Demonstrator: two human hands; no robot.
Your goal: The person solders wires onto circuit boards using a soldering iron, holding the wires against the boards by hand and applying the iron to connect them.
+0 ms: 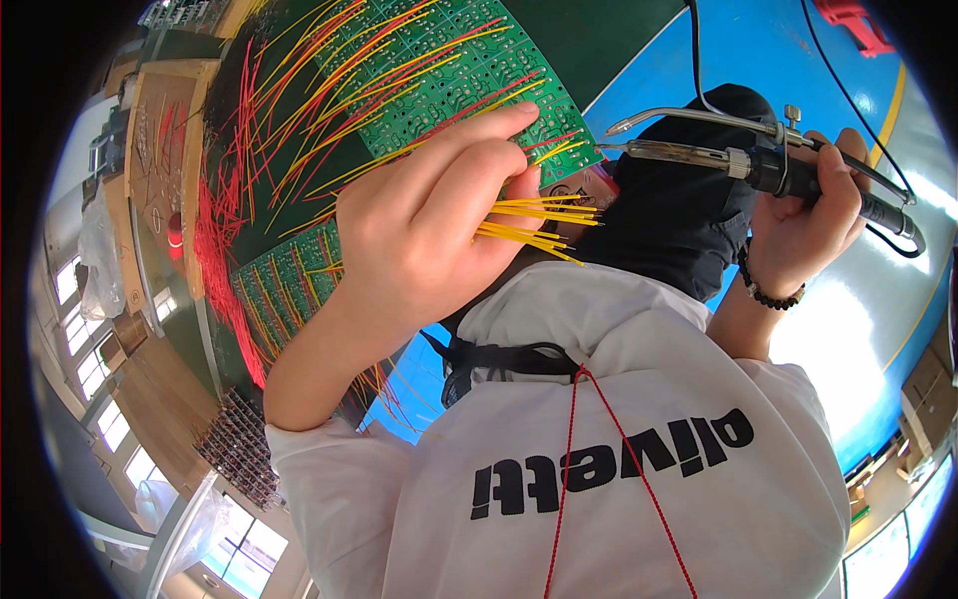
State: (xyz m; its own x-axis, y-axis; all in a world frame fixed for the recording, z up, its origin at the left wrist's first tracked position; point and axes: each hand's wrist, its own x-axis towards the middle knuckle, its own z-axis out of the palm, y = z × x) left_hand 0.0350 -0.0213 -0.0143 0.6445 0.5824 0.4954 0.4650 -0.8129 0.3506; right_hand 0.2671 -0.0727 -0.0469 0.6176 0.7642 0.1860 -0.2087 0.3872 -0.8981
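My left hand (429,215) is closed round a bundle of yellow wires (544,212), whose dark tips stick out toward my body. Its fingertips rest over the near right corner of a green circuit board panel (554,100), beside a few short red and yellow wires standing on it. In my right hand (810,205) is a soldering iron (763,172) with a metal guide tube clamped along its side. The iron's tip points left, close to the board's right edge; whether it touches cannot be told. Rows of red and yellow wires (344,95) run off the panel to the left.
A second green board (289,280) with wires lies nearer on the left. Red wires (225,240) hang along the table's left side. The iron's black cable (843,85) runs up at the right. A red stool-like object (856,25) stands on the blue floor (689,60).
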